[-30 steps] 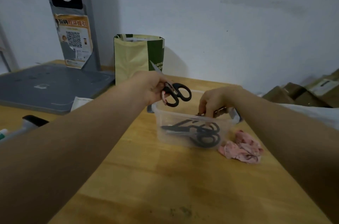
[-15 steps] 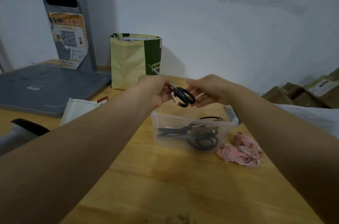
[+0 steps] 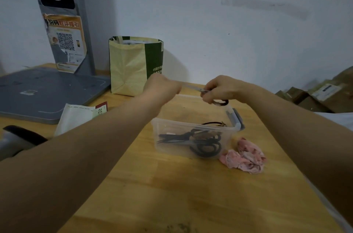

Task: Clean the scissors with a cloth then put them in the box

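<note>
Big wooden worktop (image 3: 172,194) fills the lower frame, with plenty of bare wood in front of the arms and its right edge slanting away at lower right. Upper left, a grey stand (image 3: 47,91) with a flat base carries a poster (image 3: 65,41): a QR code under an orange heading, the characters too blurred to read. Behind the hands is a yellow-green bag (image 3: 128,68) with white Chinese print starting 中国, the rest too small. Centre frame, the clear box (image 3: 172,137) sits open, with black pairs (image 3: 206,148) lying in its bottom. The crumpled pink cloth (image 3: 244,156) lies just right of the box, between it and the worktop edge. Above the box's far rim, the scissors (image 3: 193,87) are in the air. The right hand (image 3: 219,88) curls round the handle end. The left hand (image 3: 162,87), blurred, is closed on the blade tip.
</note>
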`<state>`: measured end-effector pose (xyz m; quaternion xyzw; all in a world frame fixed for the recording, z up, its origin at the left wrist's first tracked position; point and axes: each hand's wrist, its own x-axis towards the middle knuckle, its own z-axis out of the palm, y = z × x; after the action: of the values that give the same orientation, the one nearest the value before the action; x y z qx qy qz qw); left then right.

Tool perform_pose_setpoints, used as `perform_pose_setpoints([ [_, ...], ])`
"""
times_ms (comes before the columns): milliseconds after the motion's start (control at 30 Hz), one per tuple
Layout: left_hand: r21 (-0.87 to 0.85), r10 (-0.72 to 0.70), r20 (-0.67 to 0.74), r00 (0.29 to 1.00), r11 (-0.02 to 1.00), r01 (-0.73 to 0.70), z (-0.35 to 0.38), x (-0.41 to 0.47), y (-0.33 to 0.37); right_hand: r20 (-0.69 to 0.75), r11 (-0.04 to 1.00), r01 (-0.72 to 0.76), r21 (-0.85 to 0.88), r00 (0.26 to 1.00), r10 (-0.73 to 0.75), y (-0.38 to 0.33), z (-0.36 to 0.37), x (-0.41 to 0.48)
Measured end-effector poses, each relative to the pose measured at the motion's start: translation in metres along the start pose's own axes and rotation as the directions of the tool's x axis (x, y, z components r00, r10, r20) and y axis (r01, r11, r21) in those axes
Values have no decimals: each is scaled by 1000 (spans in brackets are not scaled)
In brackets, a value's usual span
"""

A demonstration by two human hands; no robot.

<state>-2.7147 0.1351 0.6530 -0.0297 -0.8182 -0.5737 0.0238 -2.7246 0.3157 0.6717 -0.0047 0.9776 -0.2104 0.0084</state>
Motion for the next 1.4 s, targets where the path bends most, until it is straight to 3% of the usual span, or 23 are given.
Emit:
perform_pose_setpoints([
  [67,185,133,82,988,972,-146,-8,-4,-10,105,993,-18,-120,994,31,5,10,7],
  [200,436,95,426,899,850,-297,-7,-17,-22,324,963,5,-270,942,86,2,38,21],
  [333,496,128,424,897,796,-348,-8,-15,-31,365,965,12,-261,927,87,11,51,30],
  [400,533,161,409,898,757,-378,-11,-15,-34,318,973,31,-231,947,45,11,46,24],
  [467,615,196,425,884,653,-441,-15,-19,-35,233,986,58,-157,972,-20,10,32,8],
  [533,719,242,455,857,468,-514,-19,-24,-34,218,992,101,-75,972,-82,10,16,-15],
  [600,771,285,477,831,318,-552,-19,-25,-34,272,977,165,-136,954,-123,12,10,-36],
  [700,796,296,482,825,246,-553,-14,-19,-33,211,939,197,-281,967,-139,19,19,-40],
  [867,852,360,390,848,209,-480,13,26,-49,4,963,71,-262,997,-72,27,25,-14],
  [1033,888,456,311,834,173,-426,55,66,-59,-188,964,-107,-243,980,62,47,34,42],
  [1133,888,425,305,852,196,-416,72,77,-57,-195,942,-208,-264,968,159,56,35,64],
  [1300,817,374,277,885,393,-421,86,73,-62,-103,983,-34,-178,995,16,71,30,32],
  [1400,824,359,224,906,426,-373,89,59,-70,-53,932,-131,-339,991,120,88,36,-15],
])
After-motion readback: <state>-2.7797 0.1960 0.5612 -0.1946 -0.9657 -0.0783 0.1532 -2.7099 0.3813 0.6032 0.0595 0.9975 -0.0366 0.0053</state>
